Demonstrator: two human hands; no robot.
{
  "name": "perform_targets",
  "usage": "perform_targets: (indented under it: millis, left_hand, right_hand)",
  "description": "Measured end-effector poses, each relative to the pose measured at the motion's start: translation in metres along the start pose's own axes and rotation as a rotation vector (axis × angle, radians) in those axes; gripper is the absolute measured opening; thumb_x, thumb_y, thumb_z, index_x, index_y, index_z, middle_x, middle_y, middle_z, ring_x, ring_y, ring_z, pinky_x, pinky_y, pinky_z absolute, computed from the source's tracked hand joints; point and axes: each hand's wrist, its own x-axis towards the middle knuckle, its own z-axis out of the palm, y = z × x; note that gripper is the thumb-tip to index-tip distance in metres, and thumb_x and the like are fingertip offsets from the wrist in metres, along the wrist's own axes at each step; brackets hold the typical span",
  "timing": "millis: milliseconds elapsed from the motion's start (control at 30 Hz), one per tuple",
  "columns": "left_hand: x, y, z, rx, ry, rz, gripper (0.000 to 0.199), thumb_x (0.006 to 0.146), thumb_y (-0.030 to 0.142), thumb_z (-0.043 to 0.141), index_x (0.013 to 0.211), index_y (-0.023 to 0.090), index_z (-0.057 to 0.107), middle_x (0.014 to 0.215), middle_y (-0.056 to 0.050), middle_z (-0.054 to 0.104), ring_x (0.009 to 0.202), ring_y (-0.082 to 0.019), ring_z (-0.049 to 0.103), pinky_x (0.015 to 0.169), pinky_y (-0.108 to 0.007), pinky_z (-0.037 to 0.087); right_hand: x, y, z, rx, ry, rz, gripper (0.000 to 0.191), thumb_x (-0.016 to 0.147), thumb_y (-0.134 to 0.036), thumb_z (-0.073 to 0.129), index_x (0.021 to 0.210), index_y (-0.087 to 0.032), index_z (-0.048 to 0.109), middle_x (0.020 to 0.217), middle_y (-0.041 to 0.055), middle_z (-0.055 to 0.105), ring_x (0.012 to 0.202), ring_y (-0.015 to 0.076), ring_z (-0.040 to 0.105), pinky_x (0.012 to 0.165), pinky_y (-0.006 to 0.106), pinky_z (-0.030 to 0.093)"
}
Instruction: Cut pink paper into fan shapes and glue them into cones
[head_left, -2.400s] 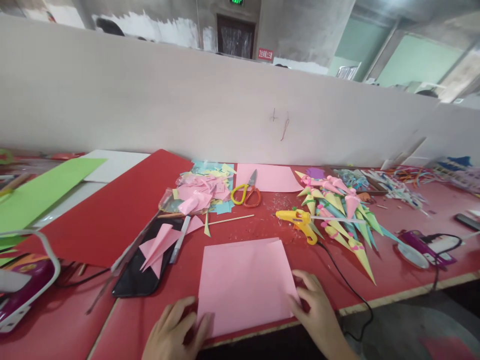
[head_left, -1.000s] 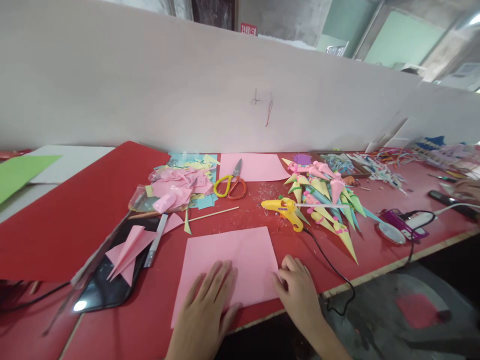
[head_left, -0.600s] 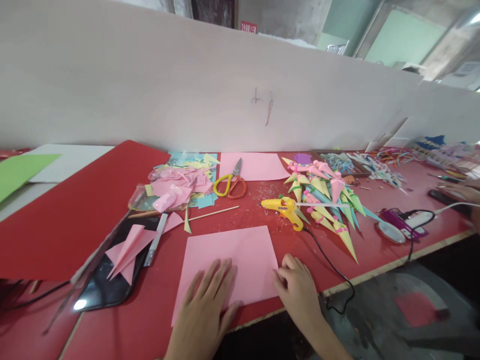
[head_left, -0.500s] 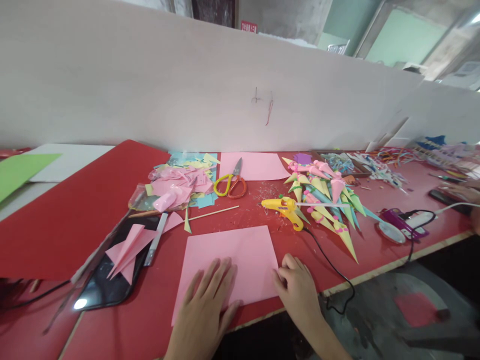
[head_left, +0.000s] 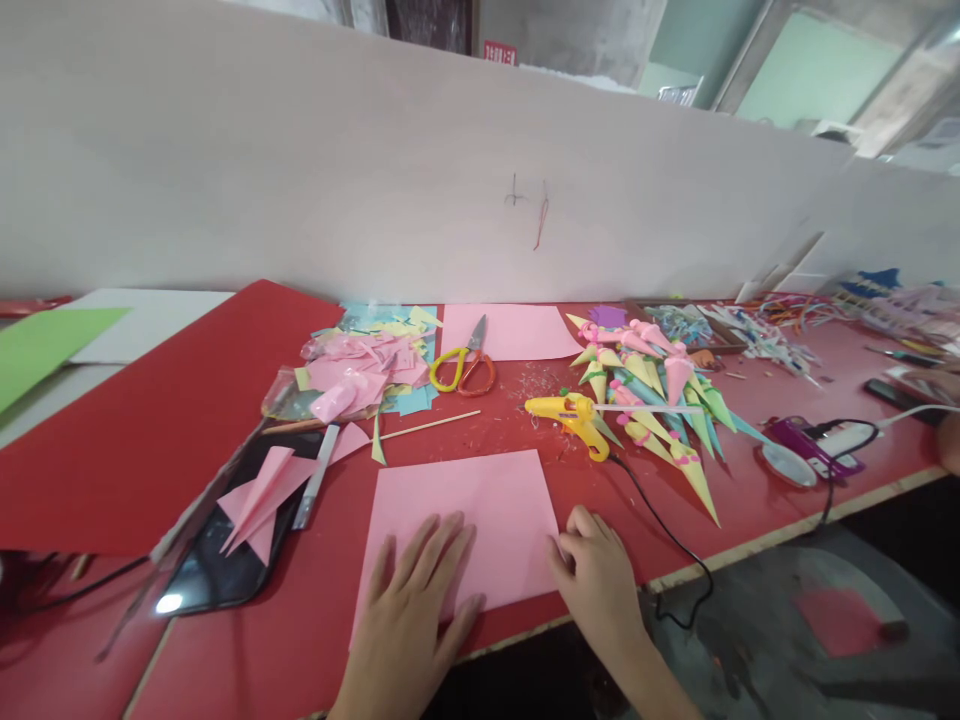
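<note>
A sheet of pink paper [head_left: 465, 500] lies on the red table at its front edge. My left hand [head_left: 420, 595] rests flat on its lower left part, fingers spread. At the sheet's right edge is my right hand [head_left: 596, 565], fingers curled, thumb and forefinger closed on the paper's border; the exact pinch is partly hidden. Beyond the sheet lie scissors [head_left: 474, 362] with one yellow and one orange handle, and a thin wooden stick [head_left: 431, 425]. A yellow glue gun [head_left: 570, 415] lies to the right, a white glue stick out of its back.
Several paper cones [head_left: 660, 385] are heaped behind the glue gun. Paper scraps [head_left: 367, 360] pile up at back left. A folded pink paper piece [head_left: 262, 500] rests on a black phone [head_left: 217, 570]. Another person's hand [head_left: 949, 440] shows at far right. A white partition [head_left: 375, 180] stands behind.
The view has shifted very slightly, so everything sits a little further right. Both hands keep their places on the pink paper.
</note>
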Motion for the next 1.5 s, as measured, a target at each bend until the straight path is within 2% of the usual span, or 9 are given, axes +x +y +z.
perform_targets:
  millis: [200, 433, 700, 867, 1033, 1200, 1367, 1433, 1500]
  left_hand:
    - [0.0, 0.001, -0.001, -0.047, -0.036, -0.035, 0.052, 0.084, 0.047, 0.04, 0.133, 0.028, 0.035, 0.131, 0.001, 0.05, 0.12, -0.02, 0.044, 0.107, -0.039, 0.016]
    - [-0.002, -0.005, 0.001, 0.012, -0.004, 0.016, 0.052, 0.084, 0.046, 0.04, 0.133, 0.03, 0.033, 0.133, 0.004, 0.046, 0.12, -0.019, 0.044, 0.104, -0.036, 0.022]
    - [-0.029, -0.047, -0.001, 0.104, 0.008, -0.036, 0.052, 0.086, 0.046, 0.038, 0.135, 0.035, 0.027, 0.134, 0.002, 0.046, 0.116, -0.02, 0.048, 0.099, -0.038, 0.028]
    - [-0.04, -0.072, -0.006, 0.031, -0.052, 0.049, 0.059, 0.084, 0.049, 0.041, 0.137, 0.036, 0.02, 0.134, 0.003, 0.045, 0.117, -0.018, 0.048, 0.095, -0.032, 0.036]
    - [-0.036, -0.085, -0.018, -0.056, -0.058, 0.137, 0.067, 0.077, 0.055, 0.049, 0.135, 0.038, 0.021, 0.131, 0.004, 0.049, 0.113, -0.018, 0.052, 0.088, -0.025, 0.043]
    - [-0.035, -0.089, -0.03, -0.131, -0.112, 0.132, 0.062, 0.08, 0.049, 0.05, 0.135, 0.04, 0.023, 0.132, 0.005, 0.047, 0.114, -0.016, 0.051, 0.088, -0.022, 0.045]
    - [-0.046, -0.082, -0.017, -0.199, -0.05, -0.03, 0.069, 0.079, 0.041, 0.05, 0.139, 0.033, 0.016, 0.135, -0.002, 0.045, 0.115, -0.021, 0.05, 0.087, -0.027, 0.048]
    - [-0.05, -0.075, -0.008, -0.264, 0.035, -0.136, 0.074, 0.078, 0.041, 0.05, 0.14, 0.028, 0.012, 0.135, -0.008, 0.044, 0.114, -0.025, 0.051, 0.085, -0.031, 0.05]
    - [-0.052, -0.066, -0.002, -0.362, 0.101, -0.257, 0.074, 0.078, 0.039, 0.049, 0.14, 0.027, 0.011, 0.128, -0.011, 0.048, 0.1, -0.024, 0.058, 0.076, -0.033, 0.054]
  right_hand:
    - [0.0, -0.001, -0.001, -0.02, 0.014, -0.015, 0.031, 0.081, -0.021, 0.053, 0.05, -0.019, 0.054, 0.065, 0.0013, 0.048, 0.063, 0.0144, 0.044, 0.061, 0.028, 0.028]
    - [-0.001, 0.0, 0.0, -0.012, 0.027, -0.019, 0.03, 0.081, -0.02, 0.054, 0.051, -0.019, 0.054, 0.065, 0.001, 0.048, 0.063, 0.0146, 0.044, 0.062, 0.028, 0.029]
    - [-0.002, 0.002, 0.002, -0.025, 0.022, -0.036, 0.03, 0.081, -0.021, 0.054, 0.051, -0.019, 0.054, 0.065, 0.0009, 0.048, 0.064, 0.0146, 0.044, 0.061, 0.028, 0.028]
    - [-0.002, 0.001, 0.003, -0.027, 0.052, -0.045, 0.029, 0.081, -0.021, 0.054, 0.052, -0.019, 0.054, 0.065, 0.0009, 0.047, 0.063, 0.0148, 0.044, 0.06, 0.028, 0.028]
    - [-0.002, 0.0, 0.002, -0.014, 0.071, -0.049, 0.029, 0.08, -0.019, 0.055, 0.052, -0.019, 0.054, 0.064, 0.0006, 0.046, 0.062, 0.0144, 0.045, 0.06, 0.027, 0.029]
    - [-0.002, 0.001, 0.005, -0.013, 0.078, -0.046, 0.029, 0.081, -0.02, 0.054, 0.052, -0.019, 0.054, 0.065, 0.0007, 0.047, 0.062, 0.0145, 0.045, 0.06, 0.027, 0.029]
    - [0.0, 0.005, -0.003, 0.183, -0.008, -0.033, 0.026, 0.081, -0.025, 0.053, 0.056, -0.018, 0.054, 0.065, 0.0001, 0.05, 0.066, 0.0153, 0.049, 0.062, 0.026, 0.033]
    - [0.0, 0.009, -0.01, 0.352, -0.104, -0.038, 0.017, 0.079, -0.027, 0.056, 0.065, -0.018, 0.06, 0.075, 0.002, 0.056, 0.075, 0.0177, 0.054, 0.069, 0.028, 0.038]
    - [-0.001, 0.014, -0.014, 0.501, -0.171, -0.036, 0.01, 0.075, -0.028, 0.06, 0.078, -0.021, 0.066, 0.093, 0.0058, 0.061, 0.092, 0.0229, 0.055, 0.078, 0.034, 0.04]
